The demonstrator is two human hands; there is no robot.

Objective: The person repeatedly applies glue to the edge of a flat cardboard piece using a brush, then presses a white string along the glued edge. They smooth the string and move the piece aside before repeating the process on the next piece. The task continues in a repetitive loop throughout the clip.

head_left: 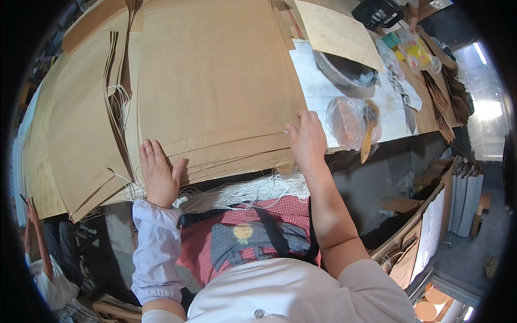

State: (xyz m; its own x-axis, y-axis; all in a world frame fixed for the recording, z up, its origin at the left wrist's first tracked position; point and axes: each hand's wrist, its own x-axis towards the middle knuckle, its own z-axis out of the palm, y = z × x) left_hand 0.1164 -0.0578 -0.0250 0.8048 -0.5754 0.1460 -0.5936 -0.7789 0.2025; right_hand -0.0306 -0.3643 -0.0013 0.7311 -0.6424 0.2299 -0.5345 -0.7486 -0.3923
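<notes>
A stack of large brown kraft paper sheets (pixel 218 80) lies on the table before me. My left hand (pixel 159 171) rests flat on its near left corner, fingers spread, with nothing held. At the near right edge of the stack is my right hand (pixel 307 139), its fingers curled; a small white tip, perhaps a cord end, shows at the thumb, and the grip itself is hidden. A bundle of white cords (pixel 246 194) lies across my lap, just below the table edge. To the left are folded kraft paper pieces (pixel 85 121) with white cords between them.
Right of the stack are a brush with a wooden handle (pixel 368 137), a plastic-wrapped orange thing (pixel 343 121), a round basin (pixel 343 70) partly under a board (pixel 339 32), and a black mug (pixel 375 14). A co-worker's arms (pixel 38 238) show at far left. Cartons (pixel 416 218) stand lower right.
</notes>
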